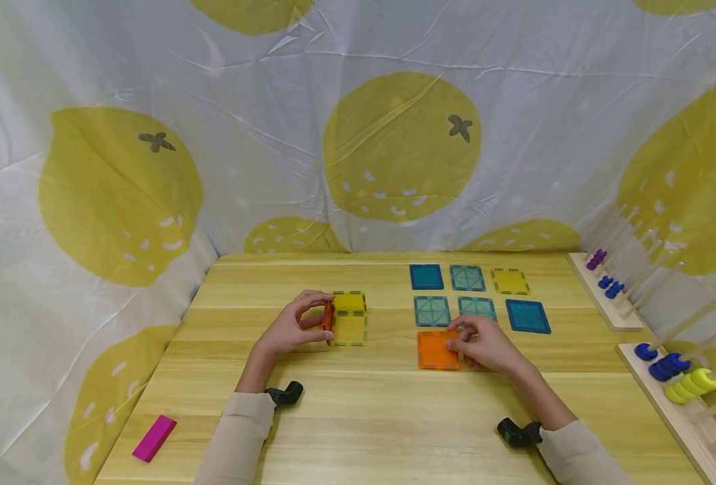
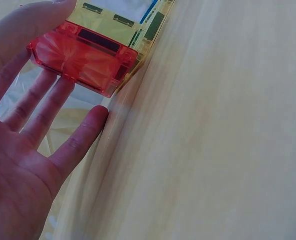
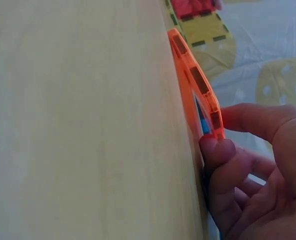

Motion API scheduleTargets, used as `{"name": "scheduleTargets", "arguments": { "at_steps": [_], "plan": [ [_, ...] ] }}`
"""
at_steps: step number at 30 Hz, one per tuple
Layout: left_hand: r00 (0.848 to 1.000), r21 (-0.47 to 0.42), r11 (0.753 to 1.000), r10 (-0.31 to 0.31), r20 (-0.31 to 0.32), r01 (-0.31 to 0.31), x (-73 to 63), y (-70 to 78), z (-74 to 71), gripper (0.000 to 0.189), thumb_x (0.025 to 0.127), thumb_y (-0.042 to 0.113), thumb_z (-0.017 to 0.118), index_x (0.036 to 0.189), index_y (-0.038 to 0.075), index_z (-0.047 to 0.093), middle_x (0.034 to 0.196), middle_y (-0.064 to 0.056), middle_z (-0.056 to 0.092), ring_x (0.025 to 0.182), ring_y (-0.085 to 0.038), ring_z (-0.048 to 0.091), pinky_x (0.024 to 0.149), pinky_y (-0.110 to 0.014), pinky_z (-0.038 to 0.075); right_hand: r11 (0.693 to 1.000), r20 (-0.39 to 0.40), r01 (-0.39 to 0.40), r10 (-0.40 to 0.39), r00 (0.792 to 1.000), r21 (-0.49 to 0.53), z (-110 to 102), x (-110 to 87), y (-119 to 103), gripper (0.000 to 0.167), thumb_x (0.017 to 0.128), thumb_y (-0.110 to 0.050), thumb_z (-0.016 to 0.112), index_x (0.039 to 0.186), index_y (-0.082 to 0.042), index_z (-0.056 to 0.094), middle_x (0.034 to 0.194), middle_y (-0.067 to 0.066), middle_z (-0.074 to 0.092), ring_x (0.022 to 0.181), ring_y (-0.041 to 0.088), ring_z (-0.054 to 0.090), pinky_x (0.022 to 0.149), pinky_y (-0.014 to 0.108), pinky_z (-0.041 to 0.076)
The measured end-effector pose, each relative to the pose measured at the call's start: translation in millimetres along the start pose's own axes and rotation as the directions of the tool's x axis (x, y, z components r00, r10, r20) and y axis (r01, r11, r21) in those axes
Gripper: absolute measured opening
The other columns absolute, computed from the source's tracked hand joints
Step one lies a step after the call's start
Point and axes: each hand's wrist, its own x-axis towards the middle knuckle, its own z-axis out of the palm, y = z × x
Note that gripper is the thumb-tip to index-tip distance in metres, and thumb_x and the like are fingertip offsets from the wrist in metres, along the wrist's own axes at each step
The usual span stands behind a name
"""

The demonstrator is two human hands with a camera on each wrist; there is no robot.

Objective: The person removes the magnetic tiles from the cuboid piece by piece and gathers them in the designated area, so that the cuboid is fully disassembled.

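Observation:
My left hand (image 1: 292, 329) holds a red translucent magnetic tile (image 2: 82, 59) upright between thumb and fingertips. That tile stands along the left side of two yellow tiles (image 1: 350, 330), which lie flat, one behind the other. In the left wrist view the little finger is spread away from the tile. My right hand (image 1: 490, 345) pinches an orange magnetic tile (image 1: 435, 351) by its right edge. The right wrist view shows this tile tilted, its pinched side raised off the table and the opposite side low.
Behind the right hand lie several blue tiles (image 1: 426, 277) and another yellow tile (image 1: 511, 281). Bead racks with wooden pegs (image 1: 606, 296) line the right edge. A magenta block (image 1: 154, 438) lies front left. A lemon-print cloth (image 1: 261, 135) hangs behind the table.

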Motion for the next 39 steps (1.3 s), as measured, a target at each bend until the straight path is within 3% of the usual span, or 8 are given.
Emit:
{"name": "scheduleTargets", "arguments": {
  "at_steps": [6,21,31,39],
  "plan": [
    [1.0,-0.001,1.0,0.016,0.012,-0.016,0.1,-2.2,1.1,0.069,0.084,-0.002,0.082,0.145,-0.005,0.05,0.146,-0.022,0.04,0.137,-0.046,0.046,0.115,-0.044,0.045,0.998,0.024,-0.015,0.016,1.0,-0.058,-2.9,3.1,2.6,0.031,0.094,-0.026,0.077,0.117,-0.009,0.065,0.075,0.005,0.068,0.049,0.023,0.056,0.043,0.034,0.048],
    [1.0,0.011,1.0,-0.007,-0.007,0.007,3.0,-0.4,1.9,0.067,0.084,-0.001,0.082,0.144,-0.002,0.052,0.147,-0.017,0.041,0.139,-0.043,0.046,0.116,-0.049,0.043,0.996,0.018,-0.03,0.031,0.999,-0.084,-7.6,4.7,-0.7,0.032,0.095,-0.028,0.075,0.121,-0.01,0.068,0.074,0.006,0.066,0.046,0.023,0.055,0.041,0.034,0.046],
    [1.0,0.005,1.0,-0.022,-0.008,0.022,5.7,3.6,1.2,0.072,0.083,0.001,0.084,0.146,0.001,0.05,0.148,-0.015,0.043,0.138,-0.04,0.047,0.113,-0.042,0.048,0.999,0.022,-0.027,0.027,0.999,-0.019,-11.3,1.2,-4.8,0.036,0.097,-0.029,0.073,0.123,-0.006,0.066,0.079,0.01,0.069,0.047,0.024,0.056,0.041,0.033,0.048],
    [0.997,-0.029,0.997,-0.076,-0.026,0.075,-1.2,4.3,1.4,0.075,0.081,-0.001,0.086,0.144,0.001,0.047,0.148,-0.019,0.045,0.14,-0.043,0.046,0.111,-0.043,0.05,0.999,-0.044,0.046,-0.047,0.998,-0.03,-12.7,5.7,-15.5,0.034,0.099,-0.026,0.07,0.126,-0.005,0.067,0.094,0.014,0.071,0.062,0.028,0.065,0.05,0.035,0.053]
  ]
}}
